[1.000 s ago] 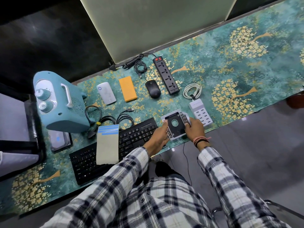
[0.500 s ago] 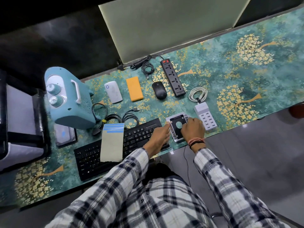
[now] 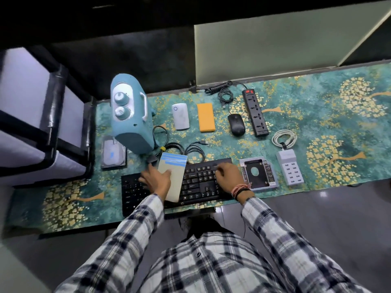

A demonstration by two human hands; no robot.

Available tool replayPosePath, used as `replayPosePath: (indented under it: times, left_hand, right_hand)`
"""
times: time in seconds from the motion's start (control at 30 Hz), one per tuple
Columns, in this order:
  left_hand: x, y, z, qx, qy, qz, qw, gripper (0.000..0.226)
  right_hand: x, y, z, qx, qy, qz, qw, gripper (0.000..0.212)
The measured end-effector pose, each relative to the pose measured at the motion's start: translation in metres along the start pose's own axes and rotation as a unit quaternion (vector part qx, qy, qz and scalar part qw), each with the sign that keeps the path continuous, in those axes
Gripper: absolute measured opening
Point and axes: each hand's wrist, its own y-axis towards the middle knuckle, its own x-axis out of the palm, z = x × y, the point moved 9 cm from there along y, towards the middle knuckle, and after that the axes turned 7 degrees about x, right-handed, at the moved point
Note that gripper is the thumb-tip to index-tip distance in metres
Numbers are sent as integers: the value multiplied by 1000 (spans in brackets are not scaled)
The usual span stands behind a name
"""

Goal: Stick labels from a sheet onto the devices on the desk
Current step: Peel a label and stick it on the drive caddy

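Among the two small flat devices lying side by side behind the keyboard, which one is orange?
The right one, next to the black mouse. The left one is white with a small ring mark.
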Motion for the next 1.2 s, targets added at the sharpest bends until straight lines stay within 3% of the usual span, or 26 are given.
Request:
replayPosePath:
  times: [0.07, 0.17, 0.27, 0.33, 0.5, 0.77, 0.97, 1.2]
  left_hand:
    - [1, 13, -6, 25, 50, -35, 998, 67]
    - [8, 25, -13, 46, 65, -82, 993, 51]
    - [8, 30, -22, 14, -64, -73, 995, 18]
    - [8, 26, -24, -6, -155, -85, 984, 11]
    - [16, -3, 6, 20, -285, -205, 936, 9]
    - [32, -26, 33, 51, -326, -317, 889, 26]
    - [43, -36, 58, 71, -311, -347, 882, 31]
    - [56, -50, 87, 84, -276, -328, 900, 24]
  right_hand:
    - [12, -4, -11, -8, -9, -22, 1000, 22]
    - [27, -9, -22, -20, -28, -56, 998, 23]
    - [30, -16, -28, -26, -34, -64, 997, 24]
    - [28, -18, -32, -29, -25, -50, 998, 21]
    - [22, -18, -46, -47, 15, -7, 999, 24]
    - [9, -4, -87, -95, 71, 31, 993, 24]
    - [2, 16, -80, -100, 75, 21, 992, 20]
    - [-18, 37, -58, -121, 93, -9, 988, 21]
